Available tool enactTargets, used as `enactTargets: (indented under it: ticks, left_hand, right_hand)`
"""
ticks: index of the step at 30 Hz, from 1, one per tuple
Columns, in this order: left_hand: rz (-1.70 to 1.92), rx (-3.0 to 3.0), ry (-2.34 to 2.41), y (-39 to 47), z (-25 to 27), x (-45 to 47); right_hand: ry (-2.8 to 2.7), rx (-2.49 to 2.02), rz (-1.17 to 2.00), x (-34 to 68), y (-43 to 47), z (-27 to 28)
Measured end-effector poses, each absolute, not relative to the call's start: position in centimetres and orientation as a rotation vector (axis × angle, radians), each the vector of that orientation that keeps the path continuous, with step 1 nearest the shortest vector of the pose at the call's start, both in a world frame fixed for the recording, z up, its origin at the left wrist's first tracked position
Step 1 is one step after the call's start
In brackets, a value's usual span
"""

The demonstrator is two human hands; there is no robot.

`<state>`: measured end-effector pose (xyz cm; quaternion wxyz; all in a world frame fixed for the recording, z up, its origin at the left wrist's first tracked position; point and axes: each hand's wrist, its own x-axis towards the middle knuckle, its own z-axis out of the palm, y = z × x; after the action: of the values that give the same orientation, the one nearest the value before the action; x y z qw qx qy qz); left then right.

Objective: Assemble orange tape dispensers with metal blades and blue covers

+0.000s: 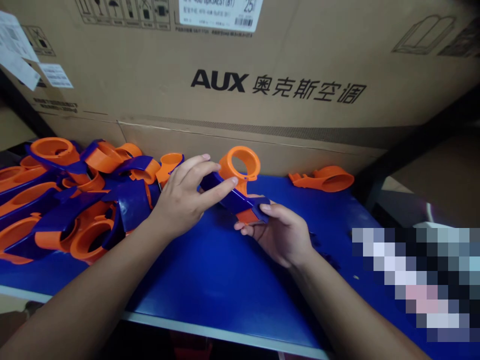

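Held above the blue table is a tape dispenser (240, 167) with an orange ring and a dark blue body. My left hand (191, 195) grips its far left end, the thumb lying along the blue body and the fingers bent over the end. At its near right end, my right hand (283, 232) pinches the blue tip, thumb on top and fingers beneath. The orange ring points up and away from me. Part of the blue body is hidden behind my left fingers.
Several orange and blue tape dispensers (88, 240) lie heaped at the left. A loose orange dispenser part (328, 179) rests at the back right of the blue table (210, 285). A large cardboard box (232, 107) stands along the back, beside a dark post (405, 155).
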<state>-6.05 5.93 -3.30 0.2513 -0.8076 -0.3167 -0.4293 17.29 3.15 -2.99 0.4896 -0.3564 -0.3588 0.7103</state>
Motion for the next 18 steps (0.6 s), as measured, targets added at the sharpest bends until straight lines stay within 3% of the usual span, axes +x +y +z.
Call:
enactTargets:
  ticks: [18]
  left_hand:
    - [-1.166,-2.191,-0.761,6.72,-3.25,-6.48]
  right_hand:
    - [-1.005,-0.873,1.747,17.68,3.27,-3.07]
